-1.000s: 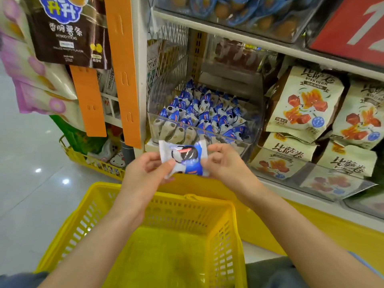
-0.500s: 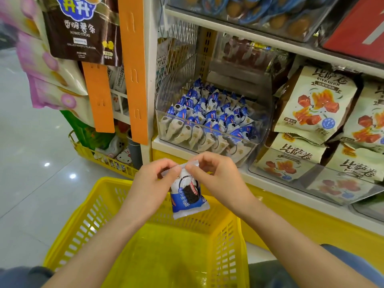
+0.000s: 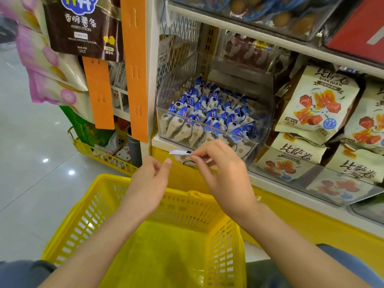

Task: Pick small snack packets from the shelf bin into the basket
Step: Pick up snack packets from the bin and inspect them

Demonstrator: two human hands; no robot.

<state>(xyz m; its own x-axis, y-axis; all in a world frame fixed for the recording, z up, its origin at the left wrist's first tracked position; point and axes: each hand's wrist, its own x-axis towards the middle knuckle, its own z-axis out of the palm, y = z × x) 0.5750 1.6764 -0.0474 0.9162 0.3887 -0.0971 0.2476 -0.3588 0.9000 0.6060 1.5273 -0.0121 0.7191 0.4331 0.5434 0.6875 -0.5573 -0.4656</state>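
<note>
Shop aisle, shelf bin [image 3: 262, 115] full of packets [image 3: 207, 109]. The right grip [image 3: 225, 175] pinches 1 packet [image 3: 181, 156] by its edge above the basket's [image 3: 182, 206] far rim — left grip [image 3: 149, 183] loose, empty. Released here, it could clip the rim and fall outside.

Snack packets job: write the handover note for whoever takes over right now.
Left hand: loosely curled, holding nothing, over the basket's far rim.
Right hand: pinches one snack packet just below the clear bin.
Bin: many more packets inside.
Done: one packet taken out; none shows in the basket yet.
Left: drop this one into the basket, then go back for more.
</note>
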